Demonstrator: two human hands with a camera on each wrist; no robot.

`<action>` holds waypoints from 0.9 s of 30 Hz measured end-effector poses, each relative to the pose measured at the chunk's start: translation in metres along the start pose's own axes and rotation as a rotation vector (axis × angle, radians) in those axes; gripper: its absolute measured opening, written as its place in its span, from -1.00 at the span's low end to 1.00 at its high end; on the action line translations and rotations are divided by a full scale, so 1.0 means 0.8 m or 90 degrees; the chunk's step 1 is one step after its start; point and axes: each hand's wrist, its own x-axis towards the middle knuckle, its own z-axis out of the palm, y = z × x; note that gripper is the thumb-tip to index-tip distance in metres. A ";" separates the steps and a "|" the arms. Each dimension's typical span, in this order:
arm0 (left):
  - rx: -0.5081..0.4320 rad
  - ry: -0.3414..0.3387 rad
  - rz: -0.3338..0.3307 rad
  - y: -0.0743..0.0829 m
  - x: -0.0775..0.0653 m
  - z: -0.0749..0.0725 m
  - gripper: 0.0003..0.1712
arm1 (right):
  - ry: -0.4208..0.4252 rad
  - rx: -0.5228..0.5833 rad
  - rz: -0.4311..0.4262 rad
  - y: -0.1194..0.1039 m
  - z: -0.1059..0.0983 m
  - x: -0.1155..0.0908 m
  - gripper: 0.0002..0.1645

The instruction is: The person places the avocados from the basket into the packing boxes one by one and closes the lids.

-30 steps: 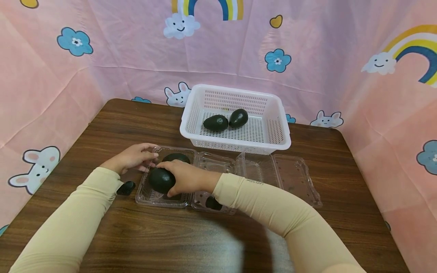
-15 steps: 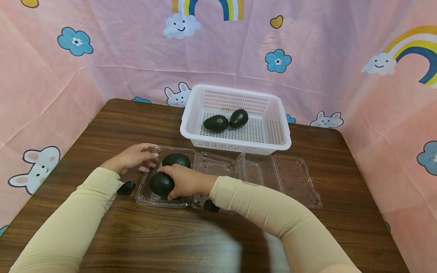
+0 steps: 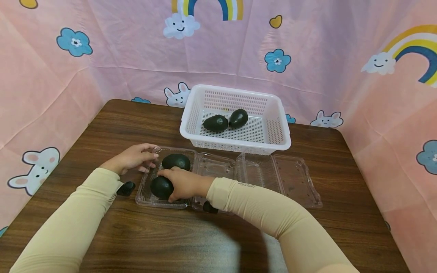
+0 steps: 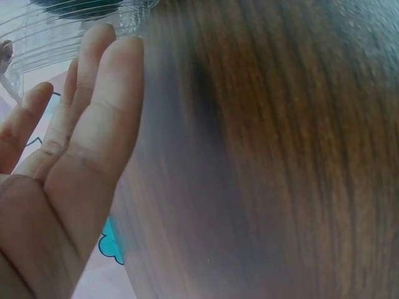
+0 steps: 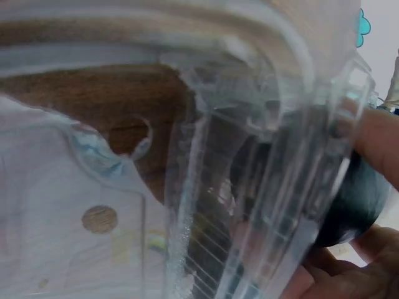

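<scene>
Two avocados [image 3: 176,162] occupy one clear container [image 3: 145,196], two the basket [image 3: 235,141].

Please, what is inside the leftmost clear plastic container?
In the container, one avocado lies at the far end; the right hand holds another avocado nearer. The bottom beneath is covered, so I cannot tell whether the held one touches it.

free gap between sleeves [image 3: 82,212], basket [image 3: 235,142] blocking behind clamshells [image 3: 163,205]
</scene>
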 end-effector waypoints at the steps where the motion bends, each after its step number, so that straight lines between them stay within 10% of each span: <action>1: 0.002 0.000 0.000 0.000 0.000 0.000 -0.28 | 0.001 -0.006 -0.002 0.000 0.001 0.001 0.03; 27: -0.007 -0.008 0.003 -0.002 0.002 -0.001 -0.26 | -0.005 -0.048 0.012 -0.006 0.008 0.006 -0.03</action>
